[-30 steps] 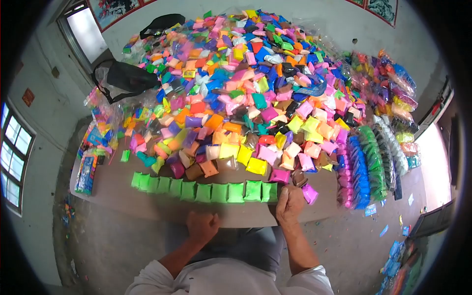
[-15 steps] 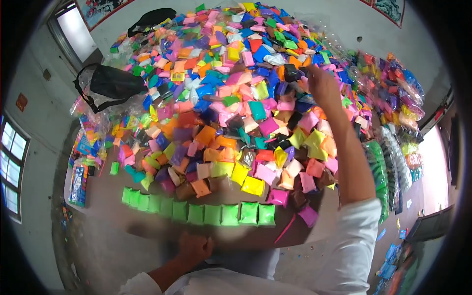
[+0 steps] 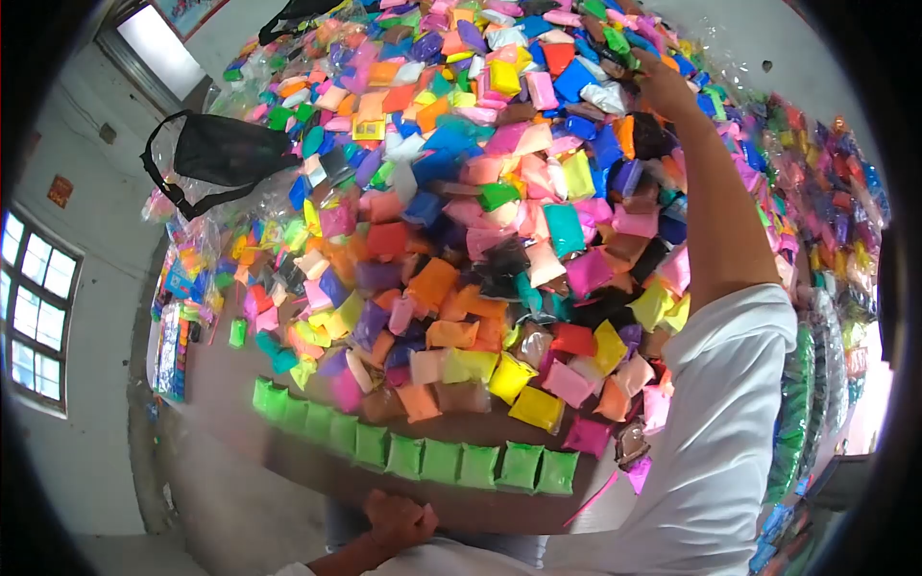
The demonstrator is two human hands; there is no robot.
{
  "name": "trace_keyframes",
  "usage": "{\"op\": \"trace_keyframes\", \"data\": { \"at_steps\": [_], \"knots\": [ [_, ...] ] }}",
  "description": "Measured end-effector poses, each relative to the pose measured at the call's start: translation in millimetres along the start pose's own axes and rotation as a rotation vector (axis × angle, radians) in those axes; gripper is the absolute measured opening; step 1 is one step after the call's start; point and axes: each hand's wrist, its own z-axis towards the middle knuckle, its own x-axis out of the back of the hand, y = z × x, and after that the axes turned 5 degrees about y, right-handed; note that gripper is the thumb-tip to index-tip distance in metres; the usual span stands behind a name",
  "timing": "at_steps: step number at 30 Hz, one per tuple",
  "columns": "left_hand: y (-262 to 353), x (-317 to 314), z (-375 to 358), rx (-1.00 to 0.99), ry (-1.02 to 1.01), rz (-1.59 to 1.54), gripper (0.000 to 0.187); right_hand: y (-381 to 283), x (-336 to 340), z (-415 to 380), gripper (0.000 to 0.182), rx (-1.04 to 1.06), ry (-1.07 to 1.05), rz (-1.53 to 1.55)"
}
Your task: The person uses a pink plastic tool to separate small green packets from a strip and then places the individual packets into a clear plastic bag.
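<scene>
A small packing or sorting workshop, by the look of it. A brown worktop (image 3: 317, 461) carries a huge heap of small coloured packets (image 3: 499, 192), with a neat row of green packets (image 3: 423, 453) along its near edge. At 3 o'clock hang bundled strings of packets (image 3: 802, 403). Bare plaster walls, a barred window (image 3: 34, 317) at 9 o'clock and a concrete floor (image 3: 221, 518) complete it.

Black bag (image 3: 226, 154) far left, on clear plastic. Window (image 3: 36, 317) in the left wall. Stacked packs of green packets (image 3: 799, 403) at the right edge. Bare brown worktop (image 3: 226, 350) near left.
</scene>
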Motion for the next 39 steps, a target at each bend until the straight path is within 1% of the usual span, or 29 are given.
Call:
{"op": "trace_keyframes", "data": {
  "at_steps": [1, 3, 4, 5, 7, 8, 10, 11, 13, 14, 15, 17, 19, 21, 22, 23, 24, 25, 26, 27, 28, 29, 31, 32, 33, 35, 37, 38, 39],
  "knots": [
    [1.1, -0.3, -1.0, 0.017, 0.013, -0.018, 0.035, -9.8, 0.6, -0.5, 0.053, -0.005, -0.008, 0.012],
    [2.4, -0.9, -4.4, 0.036, 0.019, -0.034, 0.034, -28.0, 15.2, 4.8, 0.053, -0.089, -0.012, -0.272],
    [2.8, -2.7, -6.2, 0.047, 0.035, -0.016, 0.033, -36.8, 17.1, 3.2, 0.05, -0.189, 0.003, -0.39],
    [3.2, -3.7, -7.0, 0.059, 0.053, 0.001, 0.033, -37.9, 16.1, -1.9, 0.05, -0.188, 0.002, -0.389],
    [3.9, -2.9, -5.1, 0.055, 0.058, -0.008, 0.033, -36.5, 13.2, -8.1, 0.046, -0.124, 0.114, -0.443],
    [4.0, -2.8, -3.7, 0.048, 0.06, -0.019, 0.033, -35.3, 14.7, -6.8, 0.046, -0.122, 0.118, -0.445],
    [5.1, -1.6, -2.1, 0.034, 0.066, -0.019, 0.033, -29.4, 18.4, -9.9, 0.043, -0.208, 0.018, -0.218],
    [5.4, -1.6, -1.1, 0.019, 0.075, -0.013, 0.033, -26.8, 21.2, -14.4, 0.043, -0.205, 0.018, -0.223],
    [7.2, -2.9, -0.8, 0.013, 0.103, 0.001, 0.034, -9.6, 25.4, -28.3, 0.049, -0.277, 0.261, 0.061],
    [6.6, -3.4, -1.0, 0.006, 0.131, 0.023, 0.034, 6.4, 29.7, -27.4, 0.044, -0.404, 0.294, 0.334],
    [6.1, -3.5, -3.0, 0.003, 0.137, 0.014, 0.034, 1.3, 47.5, -33.7, 0.044, -0.4, 0.298, 0.325],
    [5.2, -5.1, -7.4, 0.056, 0.08, 0.013, 0.034, -19.3, 105.2, -65.9, 0.033, -0.59, 0.199, 0.901],
    [2.0, -6.8, -8.4, 0.061, 0.078, -0.004, 0.033, -78.2, 144.8, -101.6, 0.022, -0.53, 0.242, 1.318],
    [5.9, -0.4, -4.3, 0.06, 0.071, -0.028, 0.031, -119.8, 186.2, -155.1, 0.018, -0.413, 0.066, 0.855],
    [8.6, 5.7, 2.4, 0.138, 0.006, -0.07, 0.031, -180.1, 211.4, -186.3, 0.022, -0.455, 0.086, 0.761],
    [11.4, 11.8, 6.3, 0.216, -0.064, -0.111, 0.033, -177.3, 198.5, -228.5, 0.039, -0.169, 0.103, 0.582],
    [7.9, 12.0, 6.9, 0.201, -0.057, -0.125, 0.033, -220.1, 207.7, -270.9, 0.046, -0.358, 0.018, 0.68],
    [2.0, 8.9, 6.2, 0.336, -0.152, -0.249, 0.031, -284.9, 240.7, -295.5, 0.054, -0.891, -0.127, 0.898],
    [-1.6, 7.7, 7.0, 0.469, -0.247, -0.373, 0.035, -292.5, 236.1, -338.5, 0.059, -0.632, -0.347, 0.838],
    [-0.3, 13.2, 12.2, 0.458, -0.243, -0.385, 0.035, -312.3, 235.2, -366.5, 0.059, -0.678, -0.561, 0.942],
    [2.1, 20.3, 17.4, 0.691, -0.406, -0.916, 0.039, -328.9, 202.3, -414.8, 0.057, -0.564, -0.429, 1.363],
    [4.5, 28.2, 21.6, 0.908, -0.568, -1.451, 0.048, -356.1, 196.0, -441.6, 0.055, -0.705, -0.423, 1.563],
    [27.1, 44.7, 21.8, 0.728, -0.739, -1.463, 0.059, -389.3, 187.7, -477.6, 0.052, -0.74, -0.45, 1.63],
    [32.0, 39.1, 13.4, 0.673, -0.755, -1.616, 0.059, -403.3, 188.9, -491.0, 0.051, -0.832, -0.42, 1.671],
    [29.9, 33.7, 5.0, 0.669, -0.767, -1.621, 0.059, -414.5, 192.0, -499.9, 0.05, -0.922, -0.385, 1.708],
    [26.6, 28.4, -10.9, 0.76, -0.774, -1.643, 0.058, -424.7, 196.8, -506.7, 0.049, -0.901, -0.341, 1.683],
    [25.1, 38.0, -19.6, 0.724, -0.745, -1.681, 0.06, -428.0, 193.4, -523.8, 0.049, -0.845, -0.361, 1.643],
    [27.7, 50.1, -18.8, 0.73, -0.751, -1.711, 0.062, -431.8, 196.7, -525.9, 0.05, -0.832, -0.361, 1.711],
    [19.7, 40.3, -28.9, 0.632, -0.778, -1.681, 0.064, -433.9, 196.3, -526.1, 0.051, -0.826, -0.365, 1.782]
  ]
}}
